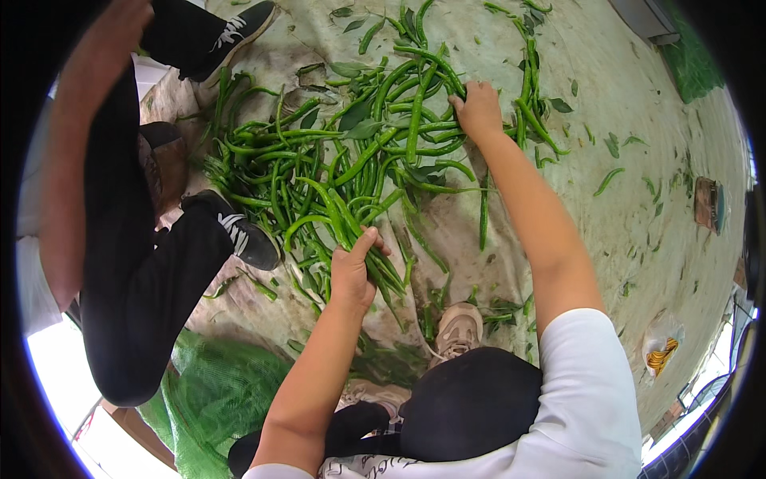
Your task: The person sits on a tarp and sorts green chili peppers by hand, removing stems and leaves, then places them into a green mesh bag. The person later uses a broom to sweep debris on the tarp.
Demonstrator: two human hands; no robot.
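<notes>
My left hand point(356, 272) is closed around a small bunch of long green chili peppers point(338, 215). The stretch of the bunch inside my palm is hidden. Higher up, my right hand point(480, 112) has thumb and fingers at the end of a curved green chili pepper point(440, 61), at the right edge of the heap. Its fingertips are partly covered by the hand itself. Between and beyond both hands spreads a loose heap of green chili peppers point(287, 157), lying crosswise with dark green leaves point(362, 129) among them.
A pale, dirty ground sheet point(604, 239) lies underneath. Another person's black shoe point(245, 230) borders the heap on the left. Green mesh netting point(215, 389) is bunched at lower left. A row of peppers point(528, 90) lies right of my right hand, and a plastic bag point(661, 347) sits farther right.
</notes>
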